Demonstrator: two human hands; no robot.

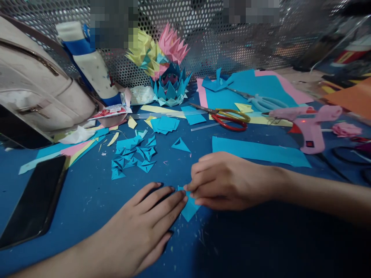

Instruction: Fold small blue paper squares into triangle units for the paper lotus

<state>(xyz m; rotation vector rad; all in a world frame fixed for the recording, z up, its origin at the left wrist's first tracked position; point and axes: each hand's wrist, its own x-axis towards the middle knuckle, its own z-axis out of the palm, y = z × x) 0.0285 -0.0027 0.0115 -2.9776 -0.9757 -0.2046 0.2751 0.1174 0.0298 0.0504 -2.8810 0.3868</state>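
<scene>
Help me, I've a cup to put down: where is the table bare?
Two patches of table look bare but for specks: between the phone lying flat and the left hand, and, in shadow, on the near side of the right hand. The back is crowded with paper flowers, scissors, pliers and glue gun.

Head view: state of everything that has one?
Left hand: palm down, fingers extended
Right hand: fingers curled, grip hidden
Small blue paper: at both hands' fingertips, partly covered
Folded blue pieces: folded, clustered
Blue strip: unfolded, laid out
Pink glue gun: red light lit
Red-and-yellow scissors: blades look closed
Phone: screen dark
Bottle: white cap on
</scene>
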